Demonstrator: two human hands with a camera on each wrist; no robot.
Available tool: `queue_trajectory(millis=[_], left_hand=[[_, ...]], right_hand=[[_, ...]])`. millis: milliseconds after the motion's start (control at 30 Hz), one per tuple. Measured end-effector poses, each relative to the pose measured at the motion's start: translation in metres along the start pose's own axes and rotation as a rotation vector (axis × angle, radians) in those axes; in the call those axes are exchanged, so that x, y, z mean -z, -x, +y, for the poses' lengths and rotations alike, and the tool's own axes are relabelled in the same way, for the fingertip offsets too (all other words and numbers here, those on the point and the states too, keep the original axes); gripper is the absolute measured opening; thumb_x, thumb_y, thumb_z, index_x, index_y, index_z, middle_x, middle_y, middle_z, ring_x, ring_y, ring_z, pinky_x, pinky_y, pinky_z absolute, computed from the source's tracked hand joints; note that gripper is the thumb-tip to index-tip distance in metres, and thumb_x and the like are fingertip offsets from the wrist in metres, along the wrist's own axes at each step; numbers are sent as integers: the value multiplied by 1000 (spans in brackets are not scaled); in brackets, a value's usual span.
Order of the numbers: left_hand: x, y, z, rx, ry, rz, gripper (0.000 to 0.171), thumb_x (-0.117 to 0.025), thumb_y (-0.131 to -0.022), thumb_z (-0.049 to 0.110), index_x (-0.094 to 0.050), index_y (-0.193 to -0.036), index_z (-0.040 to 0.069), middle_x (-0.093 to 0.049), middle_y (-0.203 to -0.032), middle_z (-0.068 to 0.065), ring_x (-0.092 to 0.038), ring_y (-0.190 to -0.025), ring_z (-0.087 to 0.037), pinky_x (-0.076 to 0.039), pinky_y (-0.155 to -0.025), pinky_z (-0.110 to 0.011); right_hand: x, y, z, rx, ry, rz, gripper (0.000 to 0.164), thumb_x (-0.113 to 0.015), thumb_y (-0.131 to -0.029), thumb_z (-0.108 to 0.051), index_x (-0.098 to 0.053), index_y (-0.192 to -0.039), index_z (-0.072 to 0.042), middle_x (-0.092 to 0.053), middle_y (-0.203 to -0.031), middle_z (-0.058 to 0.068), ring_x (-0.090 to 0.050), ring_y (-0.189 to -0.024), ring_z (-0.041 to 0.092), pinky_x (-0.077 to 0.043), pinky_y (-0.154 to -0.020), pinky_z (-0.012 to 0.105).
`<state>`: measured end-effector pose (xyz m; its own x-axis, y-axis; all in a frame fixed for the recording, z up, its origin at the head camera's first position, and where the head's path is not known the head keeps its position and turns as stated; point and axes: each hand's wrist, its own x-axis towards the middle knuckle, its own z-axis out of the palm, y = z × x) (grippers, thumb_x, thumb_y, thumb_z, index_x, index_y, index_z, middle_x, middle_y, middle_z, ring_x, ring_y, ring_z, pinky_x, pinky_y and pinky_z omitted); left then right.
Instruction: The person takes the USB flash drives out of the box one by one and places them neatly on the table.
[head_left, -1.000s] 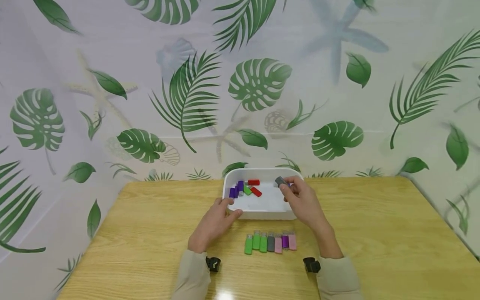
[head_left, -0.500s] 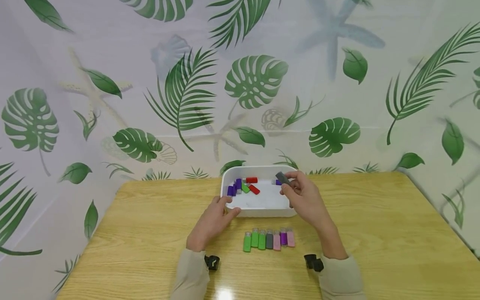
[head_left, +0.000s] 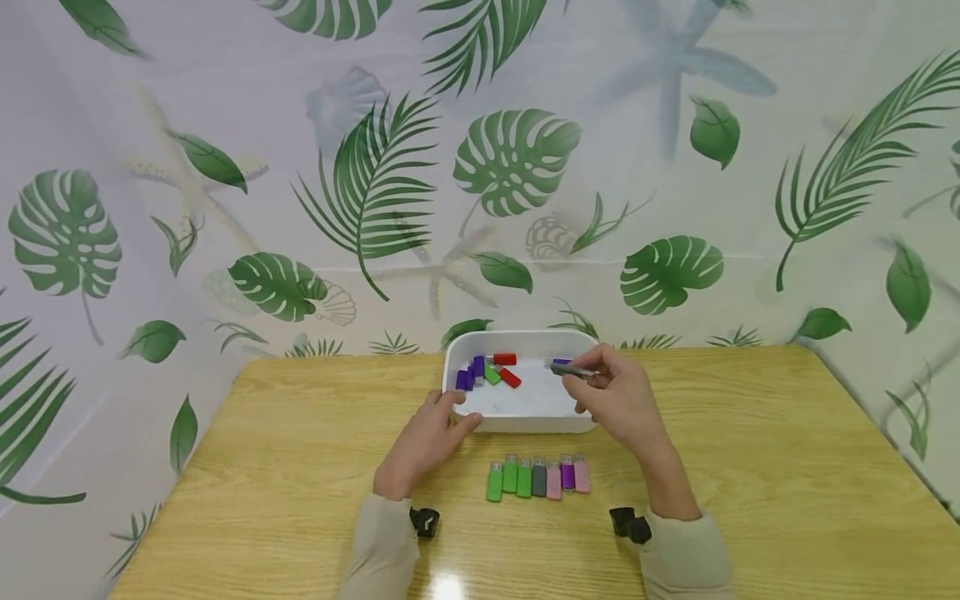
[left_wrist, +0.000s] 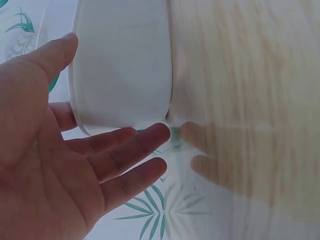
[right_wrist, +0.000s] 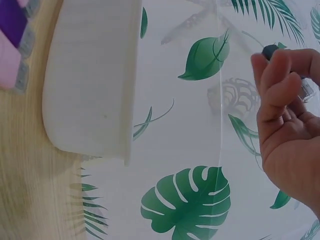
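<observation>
In the head view, my right hand pinches a grey USB stick between thumb and fingers, above the right end of a white tray. The stick lies nearly level and edge-on, overlapping a purple USB stick in the tray. In the right wrist view only the stick's dark end and a bit of clear cap show past my fingers. My left hand rests at the tray's near left corner. Its thumb and index finger touch the rim; the other fingers extend loosely beside the wall in the left wrist view.
Inside the tray's left half lie several purple sticks, a green stick and two red sticks. A row of green, grey, pink and purple sticks lies in front of it on the wooden table. A leaf-patterned sheet hangs behind.
My right hand has turned the grey stick from a slanted, cap-up pose to nearly level and edge-on. It stays over the tray's right end. My left hand keeps its place.
</observation>
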<state>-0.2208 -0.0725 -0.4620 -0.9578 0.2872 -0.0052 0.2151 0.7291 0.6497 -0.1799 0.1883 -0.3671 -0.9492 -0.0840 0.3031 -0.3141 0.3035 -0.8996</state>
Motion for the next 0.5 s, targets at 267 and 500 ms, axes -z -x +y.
queue_trajectory(millis=[267, 500], left_hand=[[-1, 1, 0, 6, 0, 4, 60, -48, -93, 54, -49, -133, 9, -47, -126, -11, -50, -96, -20, -46, -89, -39], [1, -1, 0, 15, -7, 5, 60, -48, -93, 54, -48, -134, 9, -46, -130, -12, -51, -102, -21, -45, -92, -41]], right_hand=[[3, -3, 24, -28, -31, -17, 17, -64, -85, -1, -54, -98, 1, -66, -79, 13, -54, -47, 23, -40, -42, 25], [10, 5, 28, -89, 206, -191, 8, -65, -87, -11, -62, -94, -7, -60, -67, 4, -52, -49, 19, -42, -45, 27]])
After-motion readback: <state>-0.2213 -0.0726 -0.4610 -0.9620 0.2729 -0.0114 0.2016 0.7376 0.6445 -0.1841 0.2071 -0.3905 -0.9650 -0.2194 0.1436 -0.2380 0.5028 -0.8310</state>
